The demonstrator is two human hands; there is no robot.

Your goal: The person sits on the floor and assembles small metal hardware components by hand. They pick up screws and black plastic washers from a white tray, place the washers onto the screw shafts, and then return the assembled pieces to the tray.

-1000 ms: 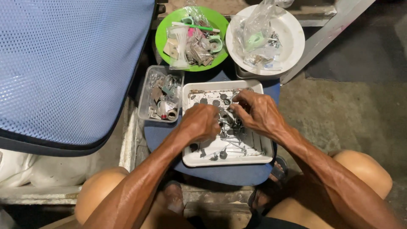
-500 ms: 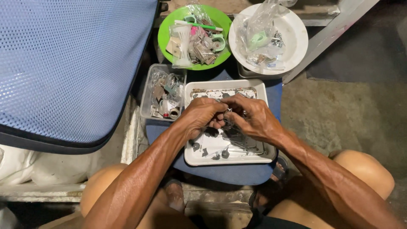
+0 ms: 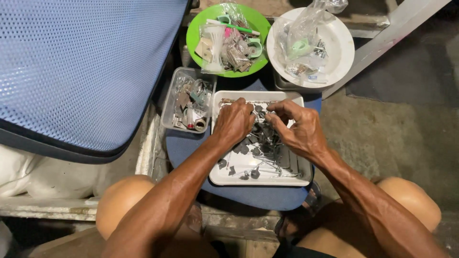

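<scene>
Nails [image 3: 260, 150] are picked over inside the white tray [image 3: 291, 179] by left hand [image 3: 234, 122] and right hand [image 3: 299, 129], both curled, grip unclear.

Just one camera here, worn on the head and pointed almost straight down past the person's knees. It sits pretty close, so both forearms run up from the near edge and the left hand [image 3: 234, 122] and right hand [image 3: 299, 129] land mid-frame over the white tray [image 3: 260, 179]. The far edge catches a green bowl [image 3: 193, 36] and a white plate [image 3: 342, 45]; a blue mesh chair back [image 3: 81, 67] fills the left.
</scene>
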